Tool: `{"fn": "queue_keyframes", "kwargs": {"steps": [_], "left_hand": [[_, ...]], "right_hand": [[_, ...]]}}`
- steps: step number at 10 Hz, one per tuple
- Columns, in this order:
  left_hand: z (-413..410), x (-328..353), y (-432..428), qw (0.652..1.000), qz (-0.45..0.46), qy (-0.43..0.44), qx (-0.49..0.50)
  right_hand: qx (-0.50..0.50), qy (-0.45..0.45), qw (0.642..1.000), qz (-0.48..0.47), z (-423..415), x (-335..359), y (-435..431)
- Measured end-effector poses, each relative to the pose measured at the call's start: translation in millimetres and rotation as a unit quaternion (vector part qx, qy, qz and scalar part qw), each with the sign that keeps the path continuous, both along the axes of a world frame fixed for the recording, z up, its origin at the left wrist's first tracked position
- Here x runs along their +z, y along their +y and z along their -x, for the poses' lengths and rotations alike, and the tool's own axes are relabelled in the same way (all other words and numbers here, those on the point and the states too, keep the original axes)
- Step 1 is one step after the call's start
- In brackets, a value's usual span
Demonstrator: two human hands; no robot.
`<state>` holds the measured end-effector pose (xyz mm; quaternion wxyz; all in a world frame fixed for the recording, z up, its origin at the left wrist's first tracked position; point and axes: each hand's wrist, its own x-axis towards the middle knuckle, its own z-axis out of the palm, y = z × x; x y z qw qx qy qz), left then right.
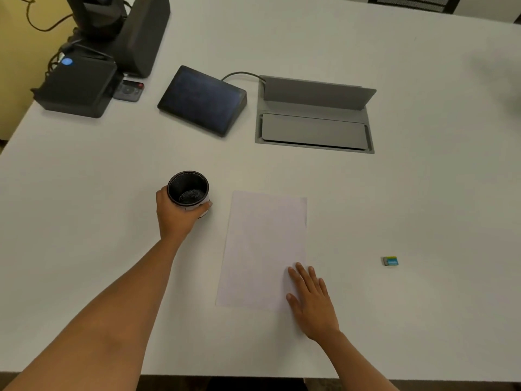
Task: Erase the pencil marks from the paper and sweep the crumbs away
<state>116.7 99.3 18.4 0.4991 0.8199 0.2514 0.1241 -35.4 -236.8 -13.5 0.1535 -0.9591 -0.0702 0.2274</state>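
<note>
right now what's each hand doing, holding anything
Left hand: closed around the black cup, which stands on the table.
Right hand: open, flat, fingers resting on the paper, holding nothing.

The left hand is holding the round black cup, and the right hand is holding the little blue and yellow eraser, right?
Not quite. In the head view the right hand lies flat on the white sheet of paper, holding nothing. The small blue and yellow eraser sits alone on the white table, off to the right. The left hand does hold the round black cup.
</note>
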Motion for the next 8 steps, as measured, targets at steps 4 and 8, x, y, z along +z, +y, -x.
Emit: {"fn": "queue_keyframes", "kwargs": {"steps": [4, 8], "left_hand": [[-12, -16, -7, 0.999, 0.030, 0.010, 0.027], [28, -18, -22, 0.987, 0.065, 0.147, 0.021]], "right_hand": [[-0.014, -0.006, 0.999, -0.042, -4, -3, -3], [-0.037, -0.106, 0.991, -0.073, 2, 15, -2]]}}
